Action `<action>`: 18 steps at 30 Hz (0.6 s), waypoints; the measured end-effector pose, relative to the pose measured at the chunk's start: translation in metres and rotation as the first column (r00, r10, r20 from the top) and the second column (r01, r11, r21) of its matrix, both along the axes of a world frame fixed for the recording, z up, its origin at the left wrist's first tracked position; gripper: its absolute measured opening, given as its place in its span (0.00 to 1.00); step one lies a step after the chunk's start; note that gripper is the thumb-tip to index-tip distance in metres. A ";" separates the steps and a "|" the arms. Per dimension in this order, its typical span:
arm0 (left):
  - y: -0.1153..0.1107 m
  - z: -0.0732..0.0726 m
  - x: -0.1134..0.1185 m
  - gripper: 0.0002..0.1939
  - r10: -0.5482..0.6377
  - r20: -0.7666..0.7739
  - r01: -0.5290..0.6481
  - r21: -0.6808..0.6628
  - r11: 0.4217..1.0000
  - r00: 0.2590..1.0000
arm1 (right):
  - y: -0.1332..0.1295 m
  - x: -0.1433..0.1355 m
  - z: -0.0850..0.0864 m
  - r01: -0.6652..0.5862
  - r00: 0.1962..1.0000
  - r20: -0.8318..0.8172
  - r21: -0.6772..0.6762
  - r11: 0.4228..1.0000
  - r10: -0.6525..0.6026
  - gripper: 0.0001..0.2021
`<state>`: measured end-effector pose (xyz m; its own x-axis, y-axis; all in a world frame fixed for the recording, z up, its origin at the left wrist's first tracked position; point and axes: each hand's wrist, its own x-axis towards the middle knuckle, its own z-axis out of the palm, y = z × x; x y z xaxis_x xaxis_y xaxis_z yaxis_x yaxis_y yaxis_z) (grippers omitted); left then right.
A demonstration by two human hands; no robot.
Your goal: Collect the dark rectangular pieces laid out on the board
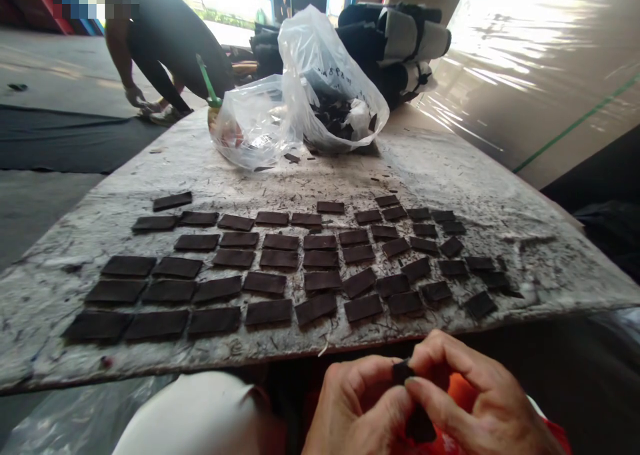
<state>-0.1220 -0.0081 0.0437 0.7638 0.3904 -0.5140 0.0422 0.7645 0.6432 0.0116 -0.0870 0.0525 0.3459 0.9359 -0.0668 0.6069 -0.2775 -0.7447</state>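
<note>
Both of my hands meet at the near edge of the table, low in the head view. My left hand [361, 401] and my right hand [465, 388] each pinch a small dark fabric piece [403, 371] between thumb and forefinger. Part of this piece is hidden by the fingers, and dark material also shows below the thumbs. Beyond my hands, several rectangular dark fabric pieces [321, 259] lie flat in rough rows across the worn pale tabletop [165, 155]. The nearest ones to my hands include a piece [404, 302] just past the table edge.
A clear plastic bag [320, 61] holding dark scraps stands at the back, beside another clear bag [255, 118] and a green-handled tool [207, 81]. Dark rolls [395, 38] are stacked behind. A person [170, 41] bends down at the left. Wrapped sheets [545, 61] lean at the right.
</note>
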 end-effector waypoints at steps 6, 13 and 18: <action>-0.001 0.001 -0.003 0.13 -0.004 -0.058 0.012 0.132 0.991 0.998 | 0.005 -0.001 0.004 -0.021 0.999 -0.044 -0.111 0.994 0.016 0.09; 0.001 0.001 -0.005 0.24 -0.007 -0.039 0.005 -0.048 0.999 0.999 | 0.002 -0.003 0.016 -0.171 0.970 0.166 -0.035 0.985 0.175 0.10; -0.003 -0.006 -0.008 0.21 -0.012 -0.014 0.010 -0.135 0.991 1.000 | 0.002 -0.003 0.019 -0.335 0.898 0.327 0.076 0.939 0.293 0.09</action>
